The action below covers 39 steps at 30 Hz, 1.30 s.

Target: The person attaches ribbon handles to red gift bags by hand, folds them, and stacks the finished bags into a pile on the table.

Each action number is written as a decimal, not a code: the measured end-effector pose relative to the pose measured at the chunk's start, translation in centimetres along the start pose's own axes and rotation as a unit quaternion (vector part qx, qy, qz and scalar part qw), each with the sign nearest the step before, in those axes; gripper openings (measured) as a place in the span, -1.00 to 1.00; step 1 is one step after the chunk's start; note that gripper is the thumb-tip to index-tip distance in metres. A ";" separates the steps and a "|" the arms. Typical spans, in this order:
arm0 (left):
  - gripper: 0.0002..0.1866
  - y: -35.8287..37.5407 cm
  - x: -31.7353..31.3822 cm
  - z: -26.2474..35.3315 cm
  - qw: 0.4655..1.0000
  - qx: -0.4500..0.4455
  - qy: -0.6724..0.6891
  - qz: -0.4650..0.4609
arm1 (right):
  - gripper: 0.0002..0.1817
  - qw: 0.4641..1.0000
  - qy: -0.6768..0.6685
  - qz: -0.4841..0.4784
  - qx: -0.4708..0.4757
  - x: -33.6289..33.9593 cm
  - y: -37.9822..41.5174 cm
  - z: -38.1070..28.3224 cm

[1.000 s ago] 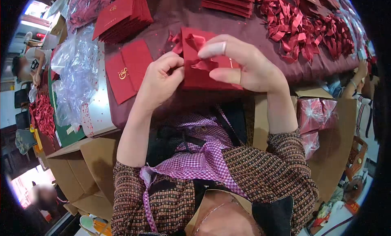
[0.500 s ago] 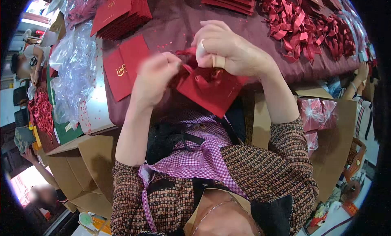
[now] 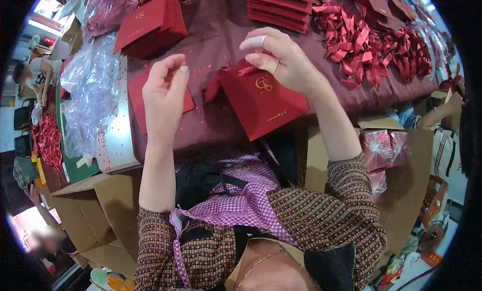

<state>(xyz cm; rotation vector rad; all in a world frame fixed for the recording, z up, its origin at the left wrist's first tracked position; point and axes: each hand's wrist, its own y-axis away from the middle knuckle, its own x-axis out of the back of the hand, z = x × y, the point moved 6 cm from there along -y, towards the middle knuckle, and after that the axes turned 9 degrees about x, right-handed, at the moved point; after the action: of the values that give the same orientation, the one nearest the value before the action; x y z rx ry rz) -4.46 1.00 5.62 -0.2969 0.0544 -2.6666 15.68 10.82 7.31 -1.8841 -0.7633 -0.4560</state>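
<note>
While the right hand (image 3: 281,62) pinches the red envelope (image 3: 263,102) by its top, letting it hang clear of the counter (image 3: 216,30), the left hand (image 3: 164,87) hovers empty, fingers loose.

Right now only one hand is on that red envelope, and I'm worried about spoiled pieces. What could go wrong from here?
1. The right hand alone pinches the red envelope at its top. It hangs tilted, so it might slip or crease.
2. The left hand is raised clear of it, so the small ribbon under the right fingers may come loose.
</note>
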 end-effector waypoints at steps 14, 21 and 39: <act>-0.73 2.2 -9.6 3.1 0.880 0.078 0.404 -0.236 | -0.56 0.842 -0.398 0.274 -0.239 -3.0 0.2 -2.3; -0.86 4.9 -10.4 4.2 0.933 0.015 0.311 -0.183 | -0.39 0.822 -0.391 0.336 -0.243 -2.8 0.8 -3.8; -0.70 5.4 -9.5 6.9 0.913 -0.396 -0.095 0.024 | -0.14 0.630 -0.659 0.298 -0.281 -4.3 1.4 -3.4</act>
<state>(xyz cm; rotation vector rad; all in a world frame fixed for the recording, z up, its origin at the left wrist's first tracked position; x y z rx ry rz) 7.68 0.47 10.02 -0.7851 1.0735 -2.4177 13.60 6.01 5.17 -2.7754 -0.8017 1.4875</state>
